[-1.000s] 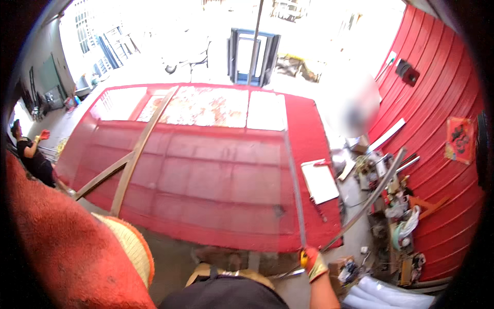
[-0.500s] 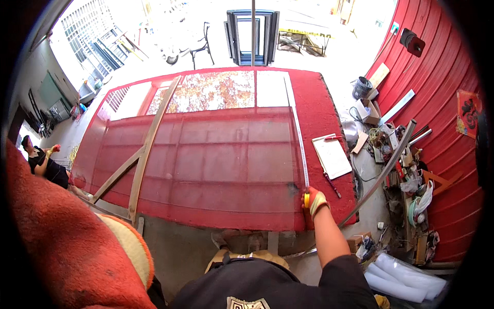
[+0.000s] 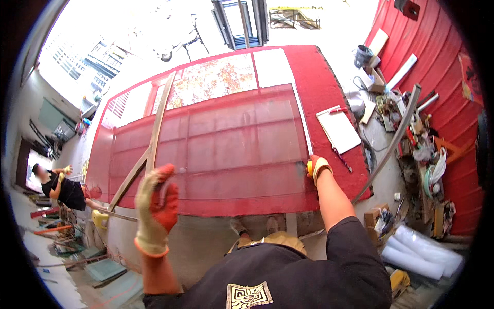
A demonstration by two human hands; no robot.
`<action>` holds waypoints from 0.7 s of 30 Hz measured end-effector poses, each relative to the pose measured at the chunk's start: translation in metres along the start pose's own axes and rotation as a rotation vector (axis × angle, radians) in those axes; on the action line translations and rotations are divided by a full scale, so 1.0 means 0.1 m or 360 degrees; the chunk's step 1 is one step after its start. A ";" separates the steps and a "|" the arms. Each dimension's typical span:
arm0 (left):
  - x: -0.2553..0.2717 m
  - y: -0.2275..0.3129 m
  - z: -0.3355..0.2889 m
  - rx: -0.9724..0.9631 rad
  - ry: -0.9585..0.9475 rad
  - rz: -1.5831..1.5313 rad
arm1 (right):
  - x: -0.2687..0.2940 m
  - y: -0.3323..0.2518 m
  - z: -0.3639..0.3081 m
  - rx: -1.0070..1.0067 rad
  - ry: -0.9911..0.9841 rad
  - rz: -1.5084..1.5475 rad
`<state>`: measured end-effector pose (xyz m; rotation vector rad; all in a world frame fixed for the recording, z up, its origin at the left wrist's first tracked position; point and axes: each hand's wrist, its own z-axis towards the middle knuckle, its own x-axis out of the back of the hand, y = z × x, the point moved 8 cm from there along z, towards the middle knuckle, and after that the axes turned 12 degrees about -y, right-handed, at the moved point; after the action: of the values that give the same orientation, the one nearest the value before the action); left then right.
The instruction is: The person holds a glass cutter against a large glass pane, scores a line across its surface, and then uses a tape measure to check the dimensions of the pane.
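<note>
My right hand [image 3: 319, 169], in a cream and red work glove, is closed round a yellow tape measure [image 3: 310, 168] at the near right of a glass sheet [image 3: 234, 149]. The white tape blade [image 3: 301, 116] stretches away from it along the sheet's right side. My left hand [image 3: 157, 211], gloved the same way, is raised in front of the near edge with loosely bent fingers and nothing visible in it. Beyond it, a wooden straightedge with a slanting brace [image 3: 160, 123] lies across the glass, which rests on a red-covered table [image 3: 321, 77].
Right of the tape lie a notepad [image 3: 339, 131] with a red pen [image 3: 337, 110] and a dark slim tool [image 3: 342, 159]. A metal bar [image 3: 393, 139] slants past the right edge. Clutter and white rolls [image 3: 419, 252] lie beyond. A co-worker [image 3: 67, 188] stands at far left.
My left hand, earlier a large red and cream blur close to the camera, has lowered and moved away toward the table. The view has tilted and shifted. My right hand still grips the tape measure.
</note>
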<state>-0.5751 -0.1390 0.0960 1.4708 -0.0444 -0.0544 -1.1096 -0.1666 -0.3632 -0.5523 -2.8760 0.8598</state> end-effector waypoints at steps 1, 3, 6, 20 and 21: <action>0.10 -0.54 -0.05 0.0369 -0.0016 -0.0623 | 0.02 0.05 0.02 -0.0040 -0.0007 -0.0013; 0.35 -1.43 -0.23 0.0722 0.0146 -0.0832 | 0.08 0.12 0.05 0.0060 0.0045 0.0009; 0.51 -2.25 -0.53 0.0495 -0.0366 0.0770 | 0.12 0.39 -0.04 0.0079 -0.0187 0.0050; 0.38 -3.81 -1.51 0.0946 -0.1272 0.1567 | 0.34 1.43 -1.02 -0.0260 -0.0261 0.0040; 0.37 -3.83 -1.49 0.0951 -0.1284 0.1565 | 0.35 1.40 -1.05 -0.0292 -0.0270 -0.0033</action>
<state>-0.5326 -0.0314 -0.3004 1.7759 -1.5299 0.1857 -1.0789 0.0091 -0.3529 -0.4860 -3.1307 0.6744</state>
